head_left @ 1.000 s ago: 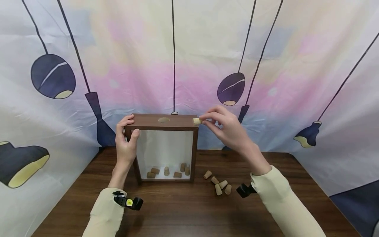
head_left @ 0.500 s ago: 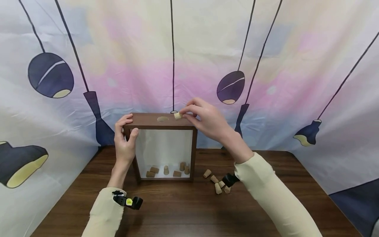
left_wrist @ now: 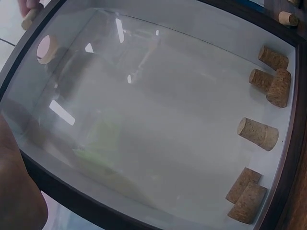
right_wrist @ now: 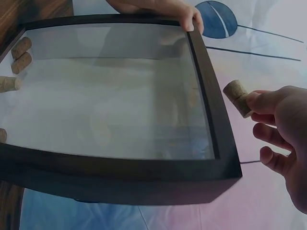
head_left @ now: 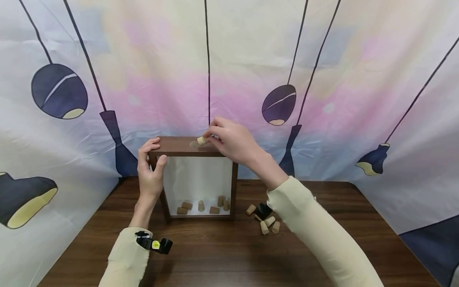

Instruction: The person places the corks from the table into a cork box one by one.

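A dark wooden shadow-box frame (head_left: 235,187) with a glass front stands upright on the table. My left hand (head_left: 150,171) grips its top left corner, thumb on the front edge. My right hand (head_left: 229,141) pinches a small cork (head_left: 201,140) just above the round hole (head_left: 193,144) in the frame's top. In the right wrist view the cork (right_wrist: 237,97) sticks out from my fingertips (right_wrist: 254,103) beside the frame edge (right_wrist: 211,110). Several corks (head_left: 202,206) lie at the bottom inside the box, also seen as corks (left_wrist: 259,134) through the glass in the left wrist view.
Several loose corks (head_left: 267,225) lie on the brown table (head_left: 222,255) right of the frame, under my right forearm. A printed fabric backdrop (head_left: 322,79) closes in the back and both sides.
My right hand has carried the cork leftward along the frame's top, from the right corner to over the hole. The left hand has stayed on its corner.
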The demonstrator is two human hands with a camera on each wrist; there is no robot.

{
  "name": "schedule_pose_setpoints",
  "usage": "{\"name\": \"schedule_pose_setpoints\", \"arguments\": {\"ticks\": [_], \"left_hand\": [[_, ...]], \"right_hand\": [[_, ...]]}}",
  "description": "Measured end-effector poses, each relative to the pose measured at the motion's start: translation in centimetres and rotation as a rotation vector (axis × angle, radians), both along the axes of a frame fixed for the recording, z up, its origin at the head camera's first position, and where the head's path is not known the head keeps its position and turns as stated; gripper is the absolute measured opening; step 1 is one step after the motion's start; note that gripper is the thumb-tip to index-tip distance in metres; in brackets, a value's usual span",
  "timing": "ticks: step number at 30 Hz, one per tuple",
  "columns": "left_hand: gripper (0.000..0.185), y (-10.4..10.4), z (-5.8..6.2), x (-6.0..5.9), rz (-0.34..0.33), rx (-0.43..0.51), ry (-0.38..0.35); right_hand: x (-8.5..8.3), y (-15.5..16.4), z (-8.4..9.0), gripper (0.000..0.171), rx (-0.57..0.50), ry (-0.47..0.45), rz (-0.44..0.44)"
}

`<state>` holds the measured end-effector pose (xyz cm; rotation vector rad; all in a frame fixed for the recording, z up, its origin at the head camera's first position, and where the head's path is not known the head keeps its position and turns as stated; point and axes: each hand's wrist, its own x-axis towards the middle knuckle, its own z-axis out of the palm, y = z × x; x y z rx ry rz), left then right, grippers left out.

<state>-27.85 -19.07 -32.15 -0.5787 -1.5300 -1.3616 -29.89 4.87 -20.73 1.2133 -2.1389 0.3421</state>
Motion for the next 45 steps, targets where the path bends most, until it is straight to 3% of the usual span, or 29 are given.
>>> {"name": "schedule_pose_setpoints", "arguments": {"ticks": [12, 18, 23, 33, 45], "left_hand": [[0.034, 0.1, 0.0, -0.1, -0.012, 0.004, 0.007], [0.034, 0.2, 0.0, -0.2, -0.008, 0.0, 0.002], [0.034, 0.2, -0.1, -0.2, -0.006, -0.002, -0.003], [0.034, 0.0, -0.3, 0.0, 0.003, -0.008, -0.007], [0.034, -0.1, -0.2, -0.1, -0.005, -0.014, 0.007]], "right_hand": [[-0.4, -2.3, 0.1, 0.023, 0.121, -0.029, -0.107], [-0.5, -2.9, 0.1, 0.023, 0.112, -0.013, -0.121], [-0.6, -3.4, -0.5, 0.02, 0.113, -0.064, -0.135], [-0.8, -2.8, -1.4, 0.022, 0.069, -0.095, -0.115], [0.1, 0.2, -2.1, 0.017, -0.069, -0.081, -0.033]]}}
